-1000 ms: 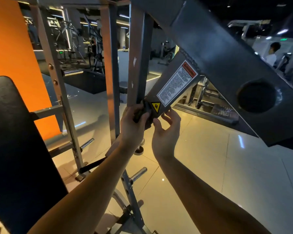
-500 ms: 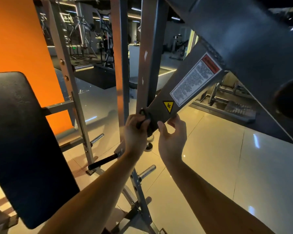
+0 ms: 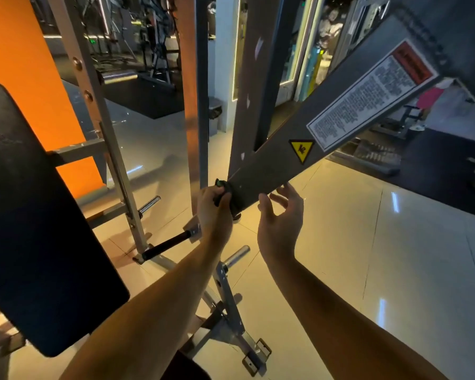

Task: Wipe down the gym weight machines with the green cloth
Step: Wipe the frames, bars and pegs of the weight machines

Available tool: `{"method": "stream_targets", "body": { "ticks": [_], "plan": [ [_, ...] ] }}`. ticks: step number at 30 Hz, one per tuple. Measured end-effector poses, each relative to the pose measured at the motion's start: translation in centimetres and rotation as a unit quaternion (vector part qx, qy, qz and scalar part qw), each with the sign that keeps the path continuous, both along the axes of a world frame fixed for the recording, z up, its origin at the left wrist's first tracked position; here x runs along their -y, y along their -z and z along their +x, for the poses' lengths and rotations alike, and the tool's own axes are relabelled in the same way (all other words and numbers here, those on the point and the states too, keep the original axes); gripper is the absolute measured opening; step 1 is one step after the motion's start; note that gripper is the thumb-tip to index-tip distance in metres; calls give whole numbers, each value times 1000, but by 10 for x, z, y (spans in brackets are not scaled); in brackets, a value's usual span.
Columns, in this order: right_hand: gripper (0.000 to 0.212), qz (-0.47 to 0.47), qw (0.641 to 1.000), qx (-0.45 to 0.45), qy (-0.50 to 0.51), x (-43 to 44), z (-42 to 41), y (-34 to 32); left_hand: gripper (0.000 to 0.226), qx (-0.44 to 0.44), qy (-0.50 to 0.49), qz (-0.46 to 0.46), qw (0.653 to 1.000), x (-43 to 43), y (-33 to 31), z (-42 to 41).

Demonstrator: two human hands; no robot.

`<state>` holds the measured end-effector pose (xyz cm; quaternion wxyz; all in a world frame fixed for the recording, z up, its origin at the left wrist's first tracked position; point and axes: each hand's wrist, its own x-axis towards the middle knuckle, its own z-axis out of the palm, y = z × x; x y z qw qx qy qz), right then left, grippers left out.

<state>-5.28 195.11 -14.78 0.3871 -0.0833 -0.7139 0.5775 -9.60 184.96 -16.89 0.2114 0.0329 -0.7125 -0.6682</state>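
we were wiping the low end of the slanted machine arm (image 3: 272, 165) — our left hand (image 3: 214, 212) curled its fingers round the green cloth (image 3: 225, 193), bunched at the arm's tip; our right hand (image 3: 280, 218) hovered just beside, fingers spread. next, we judged, the cloth needed to slide up toward the warning label (image 3: 368, 97). glossy tiled floor (image 3: 354, 256), dim gym.

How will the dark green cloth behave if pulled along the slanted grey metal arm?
Likely floppy: the dark green cloth bunches in the left hand. It probably slides easily, since the slanted grey metal arm looks smooth.
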Motion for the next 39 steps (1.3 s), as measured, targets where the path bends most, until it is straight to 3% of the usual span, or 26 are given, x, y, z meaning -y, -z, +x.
{"method": "stream_targets", "body": {
  "ticks": [3, 7, 9, 12, 13, 18, 22, 24, 26, 28, 30, 35, 39],
  "plan": [
    [46, -25, 1000, -10, -12, 5, -4, 9, 5, -102, 56, -15, 993, -14, -18, 18],
    [42, -29, 1000, 7, 5, 1, -11, 15, 7, -171, 74, -29, 982, -16, -10, 5],
    [42, -41, 999, 16, 4, 1, -13, 16, 16, -136, 48, -13, 990, -6, 6, -8],
    [42, -39, 999, 18, 1, 6, -14, 17, 24, 16, -13, 29, 999, 10, 24, -23],
    [43, -40, 999, 22, 2, 8, -15, 18, 24, 22, -20, 20, 999, 12, 24, -23],
    [40, -10, 1000, 5, 3, 6, -12, 18, 9, -162, 45, -33, 985, -17, -7, 2],
    [39, 4, 1000, 11, 10, 2, -16, 20, 8, -200, 38, -25, 979, -20, -1, -9],
    [41, -12, 1000, 22, 7, 3, -18, 22, 9, -134, 30, 16, 990, -11, 19, -15],
    [43, -18, 1000, 26, 3, 5, -19, 25, 11, -16, -9, 49, 999, 0, 41, -26],
    [46, -19, 999, 32, 3, 9, -19, 28, 25, 118, -79, 31, 989, 11, 52, -37],
    [48, -21, 999, 43, 5, 11, -20, 31, 31, 163, -93, 48, 981, 15, 51, -39],
    [50, -23, 997, 70, 4, 14, -26, 45, 19, 17, -18, -24, 999, -1, 58, -19],
    [44, -20, 997, 75, 5, 14, -32, 54, 11, -53, -34, -51, 997, -6, 73, -21]
  ]
}}
